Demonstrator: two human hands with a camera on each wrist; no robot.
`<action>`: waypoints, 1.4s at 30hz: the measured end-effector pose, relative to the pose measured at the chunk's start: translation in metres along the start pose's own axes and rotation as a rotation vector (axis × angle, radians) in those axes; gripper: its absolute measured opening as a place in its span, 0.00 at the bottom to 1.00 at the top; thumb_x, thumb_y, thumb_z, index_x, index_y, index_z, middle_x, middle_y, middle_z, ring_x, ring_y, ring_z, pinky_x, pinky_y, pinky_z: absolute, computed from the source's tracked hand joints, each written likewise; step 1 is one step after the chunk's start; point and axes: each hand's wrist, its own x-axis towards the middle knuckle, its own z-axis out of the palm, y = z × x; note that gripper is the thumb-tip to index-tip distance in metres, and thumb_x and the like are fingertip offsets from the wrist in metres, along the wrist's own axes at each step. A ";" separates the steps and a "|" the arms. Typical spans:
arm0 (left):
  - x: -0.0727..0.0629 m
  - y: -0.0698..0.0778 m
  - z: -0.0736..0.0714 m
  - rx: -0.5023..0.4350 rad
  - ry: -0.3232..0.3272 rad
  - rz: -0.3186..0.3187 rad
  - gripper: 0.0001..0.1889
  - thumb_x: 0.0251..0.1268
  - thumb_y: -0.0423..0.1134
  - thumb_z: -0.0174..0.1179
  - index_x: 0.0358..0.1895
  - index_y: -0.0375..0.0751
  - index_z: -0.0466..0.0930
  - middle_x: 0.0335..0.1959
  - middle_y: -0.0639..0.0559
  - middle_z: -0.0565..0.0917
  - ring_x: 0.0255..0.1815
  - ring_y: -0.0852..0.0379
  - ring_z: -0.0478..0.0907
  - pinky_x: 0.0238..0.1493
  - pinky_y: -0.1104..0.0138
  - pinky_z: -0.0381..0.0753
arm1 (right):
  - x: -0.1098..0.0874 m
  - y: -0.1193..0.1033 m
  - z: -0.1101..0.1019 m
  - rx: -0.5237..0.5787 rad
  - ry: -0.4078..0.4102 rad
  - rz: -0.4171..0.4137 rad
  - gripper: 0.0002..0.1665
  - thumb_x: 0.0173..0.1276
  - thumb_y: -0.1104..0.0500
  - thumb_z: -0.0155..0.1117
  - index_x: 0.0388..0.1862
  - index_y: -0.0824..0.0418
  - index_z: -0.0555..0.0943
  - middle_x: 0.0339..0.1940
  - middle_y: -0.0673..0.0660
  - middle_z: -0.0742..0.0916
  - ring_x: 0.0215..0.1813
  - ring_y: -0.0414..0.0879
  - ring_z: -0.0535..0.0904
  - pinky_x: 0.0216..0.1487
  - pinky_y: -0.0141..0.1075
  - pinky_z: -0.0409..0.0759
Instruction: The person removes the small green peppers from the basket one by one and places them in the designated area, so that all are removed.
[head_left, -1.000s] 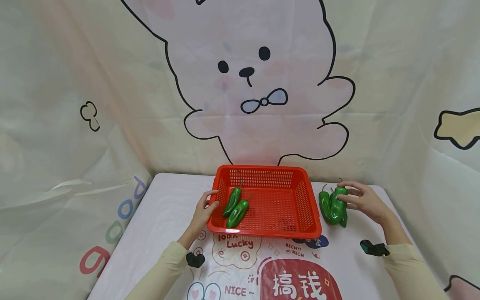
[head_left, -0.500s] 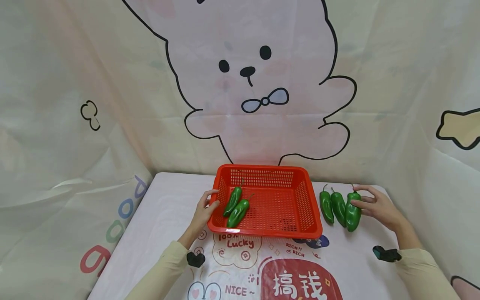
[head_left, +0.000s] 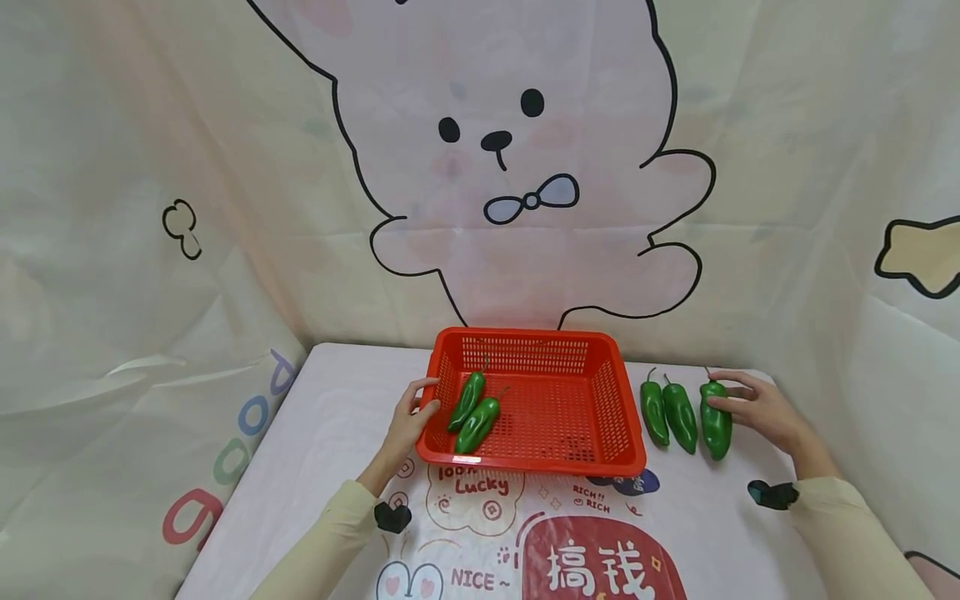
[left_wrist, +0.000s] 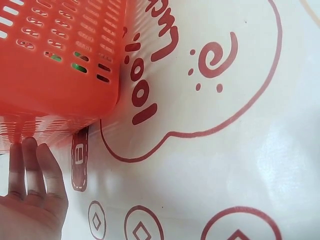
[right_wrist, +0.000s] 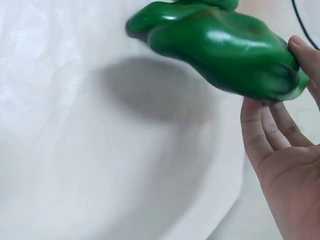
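Note:
My right hand [head_left: 768, 414] pinches a glossy green pepper [head_left: 716, 429] between thumb and fingers near its stem end, right of the basket. In the right wrist view this pepper [right_wrist: 235, 55] casts a shadow on the white table below. Two more green peppers, one slimmer [head_left: 654, 412] and one close beside it [head_left: 680, 421], lie between it and the red plastic basket [head_left: 528, 463]. My left hand [head_left: 403, 425] holds the basket's left rim. Three of its fingers [left_wrist: 35, 167] press the outer wall in the left wrist view.
Inside the basket, at its left, lie two green peppers [head_left: 467, 402], the nearer one [head_left: 477, 427] slightly larger. A white printed cloth [head_left: 480, 546] covers the table. Behind and at the sides hang pale cartoon-printed curtains [head_left: 787, 208].
My right hand has shifted right with its pepper, which overlapped the other two a second ago and now stands apart at their right. The left hand and basket hold their place.

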 end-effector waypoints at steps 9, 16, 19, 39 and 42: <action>0.001 0.002 0.000 0.007 0.006 -0.005 0.22 0.76 0.28 0.54 0.70 0.34 0.67 0.45 0.36 0.75 0.50 0.20 0.75 0.47 0.37 0.80 | 0.013 0.017 0.010 -0.040 0.037 0.054 0.39 0.74 0.50 0.66 0.74 0.70 0.65 0.69 0.78 0.68 0.63 0.72 0.70 0.45 0.35 0.84; 0.002 0.002 0.000 0.003 -0.005 0.000 0.22 0.76 0.28 0.54 0.70 0.34 0.67 0.46 0.36 0.75 0.52 0.20 0.74 0.48 0.36 0.79 | 0.016 0.020 0.014 -0.021 0.106 0.076 0.42 0.73 0.50 0.68 0.74 0.72 0.64 0.68 0.80 0.69 0.55 0.49 0.77 0.43 0.30 0.83; 0.002 0.002 0.000 0.012 -0.007 0.004 0.22 0.76 0.28 0.55 0.70 0.34 0.67 0.46 0.36 0.75 0.49 0.25 0.76 0.48 0.36 0.79 | 0.016 0.021 0.016 -0.010 0.126 0.071 0.42 0.73 0.52 0.69 0.74 0.74 0.63 0.67 0.81 0.69 0.48 0.32 0.74 0.42 0.28 0.82; 0.001 0.000 0.000 -0.002 -0.017 0.006 0.22 0.76 0.30 0.55 0.70 0.34 0.66 0.47 0.36 0.75 0.51 0.21 0.75 0.47 0.38 0.81 | -0.003 0.020 0.011 -0.098 0.298 -0.034 0.30 0.74 0.54 0.67 0.64 0.74 0.73 0.60 0.73 0.78 0.45 0.20 0.70 0.40 0.18 0.75; 0.000 0.001 0.000 -0.004 -0.012 0.000 0.22 0.76 0.29 0.55 0.70 0.34 0.66 0.47 0.35 0.75 0.51 0.21 0.75 0.47 0.38 0.81 | -0.006 0.012 0.011 -0.071 0.340 -0.052 0.27 0.74 0.53 0.67 0.62 0.69 0.76 0.57 0.61 0.80 0.46 0.22 0.71 0.41 0.17 0.75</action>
